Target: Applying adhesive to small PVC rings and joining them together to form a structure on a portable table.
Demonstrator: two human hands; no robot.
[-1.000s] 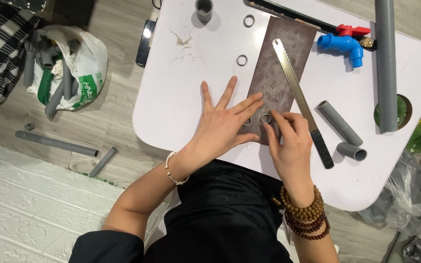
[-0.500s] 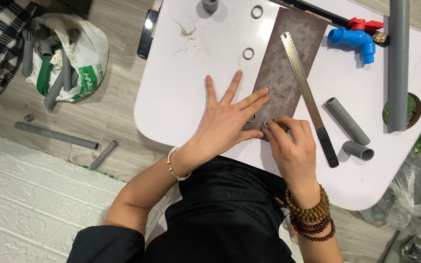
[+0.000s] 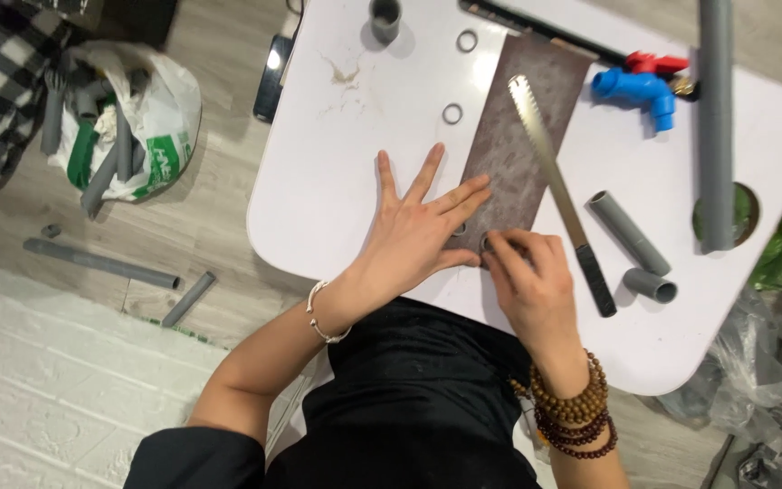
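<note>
Both hands have held their places on the sheet since the earlier frames; only the head camera has drifted a little. Right hand, at centre frame, has its fingertips bunched and pressed down on a small grey ring at the near end of a long brown sandpaper sheet. Left hand lies flat with fingers spread, its fingertips pinning the sheet's lower left edge. Just right of the hands, a saw blade with a black handle lies diagonally across the sheet. Two short grey pipe pieces sit near the handle. Two more rings lie above the left hand on the white table. A blue tap and a long grey pipe occupy the upper right.
</note>
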